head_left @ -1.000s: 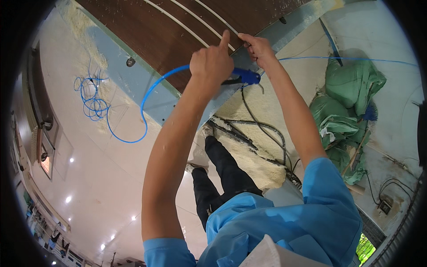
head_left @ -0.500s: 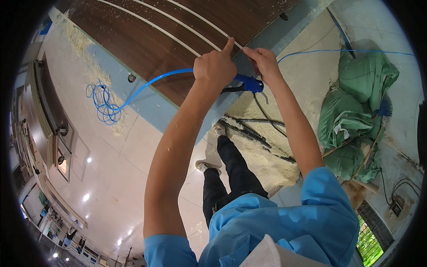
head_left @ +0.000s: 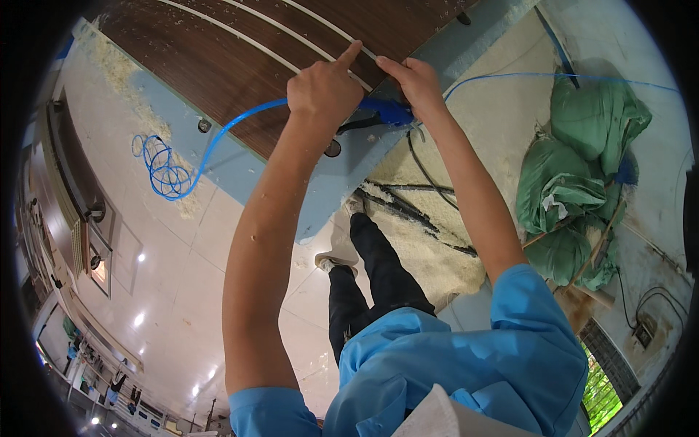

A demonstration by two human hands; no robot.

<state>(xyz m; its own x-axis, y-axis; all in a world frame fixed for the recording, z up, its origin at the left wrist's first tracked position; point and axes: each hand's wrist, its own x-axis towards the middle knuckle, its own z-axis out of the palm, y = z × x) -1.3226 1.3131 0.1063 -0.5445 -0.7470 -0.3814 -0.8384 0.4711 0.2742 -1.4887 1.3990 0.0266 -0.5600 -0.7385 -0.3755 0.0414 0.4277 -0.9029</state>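
Note:
Over the corner of a dark wood-grain panel [head_left: 218, 73], my left hand [head_left: 324, 89] has its index finger stretched out to a narrow white strip [head_left: 320, 23]. Its other fingers are curled, and a blue air gun [head_left: 389, 111] with a blue hose [head_left: 255, 109] juts out from beneath them. The grip itself is hidden by the back of the hand. At the strip's near end, my right hand [head_left: 419, 87] presses thumb against fingers, closed on it at the panel edge. More white strips [head_left: 240, 30] run alongside across the panel.
The panel lies on a blue-grey board [head_left: 320, 189]. Coiled hose [head_left: 167, 178] hangs at left. Wood shavings [head_left: 437, 277] and black cables [head_left: 408, 211] cover the floor at right, beside green sacks [head_left: 561, 189]. Stacked panels [head_left: 65, 189] stand at far left.
Both hands have shifted slightly up and left in view, the right thumb staying at the strip's end. The blue air gun has moved along with them. The panel also appears a little shifted.

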